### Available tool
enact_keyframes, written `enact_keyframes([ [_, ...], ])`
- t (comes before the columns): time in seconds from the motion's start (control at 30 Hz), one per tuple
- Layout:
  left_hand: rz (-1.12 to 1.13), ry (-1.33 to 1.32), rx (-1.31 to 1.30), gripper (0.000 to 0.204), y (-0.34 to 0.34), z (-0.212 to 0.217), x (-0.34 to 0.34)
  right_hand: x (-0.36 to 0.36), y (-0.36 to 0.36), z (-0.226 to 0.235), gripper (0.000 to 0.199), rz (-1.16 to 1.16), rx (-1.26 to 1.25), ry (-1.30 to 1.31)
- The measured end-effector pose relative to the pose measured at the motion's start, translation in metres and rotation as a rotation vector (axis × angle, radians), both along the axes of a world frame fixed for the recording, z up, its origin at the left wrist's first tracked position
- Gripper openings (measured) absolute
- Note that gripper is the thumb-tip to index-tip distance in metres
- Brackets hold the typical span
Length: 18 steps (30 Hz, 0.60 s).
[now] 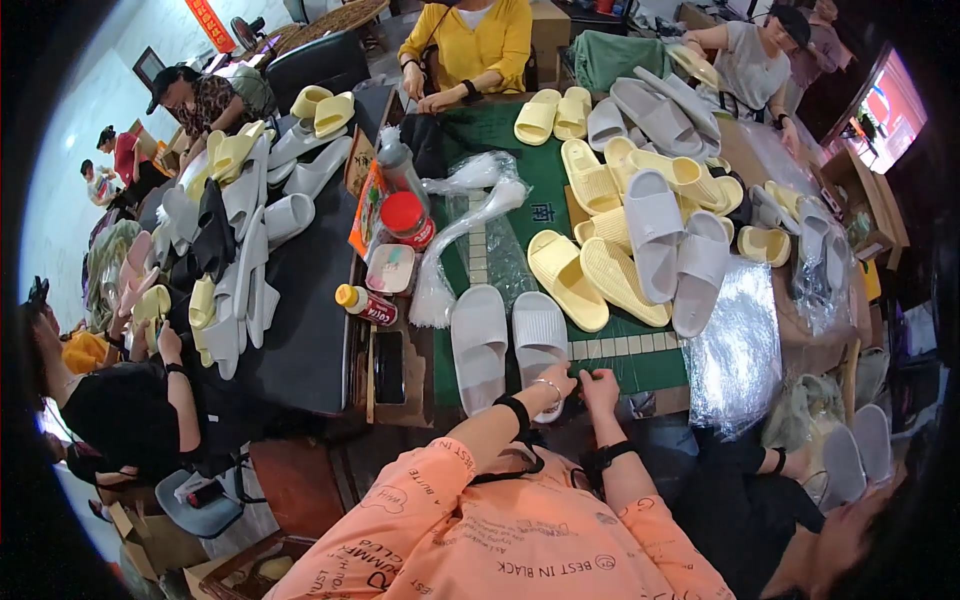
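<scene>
Two grey slippers lie side by side at the near edge of the green table top: the left slipper (478,345) and the right slipper (541,335). My left hand (556,379) is at the heel of the right slipper, its fingers closed in a pinch. Close beside it, my right hand (600,388) is also pinched, just off that heel. Anything thin between the fingertips of either hand is too small to make out. Yellow slippers (566,275) and a grey slipper (655,235) are piled beyond my right hand.
White fibre strands (470,225) lie on the green table top (460,345). A red-lidded jar (406,218), a yellow-capped bottle (365,303) and a phone (390,365) sit to the left. Clear plastic sheeting (735,340) lies right. Several people work around the tables.
</scene>
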<state>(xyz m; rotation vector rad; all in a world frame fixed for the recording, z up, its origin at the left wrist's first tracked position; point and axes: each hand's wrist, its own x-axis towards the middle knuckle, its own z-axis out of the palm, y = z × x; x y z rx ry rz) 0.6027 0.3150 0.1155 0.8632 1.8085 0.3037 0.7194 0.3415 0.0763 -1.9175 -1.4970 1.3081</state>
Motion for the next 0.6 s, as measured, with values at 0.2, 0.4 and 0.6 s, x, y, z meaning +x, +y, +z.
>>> enact_keyframes([
  [0.2, 0.011, 0.037, 0.106, 0.040, -0.011, -0.023, 0.015, -0.012, -0.013, 0.032, 0.025, 0.405, 0.109, -0.415],
  [0.4, 0.005, 0.022, 0.096, 0.037, -0.009, -0.033, 0.017, 0.004, -0.003, -0.004, 0.018, 0.327, 0.074, -0.294],
  [0.6, 0.230, -0.464, 0.096, 0.021, -0.008, -0.027, 0.003, -0.003, -0.003, 0.013, 0.008, -0.101, -0.276, 0.608],
])
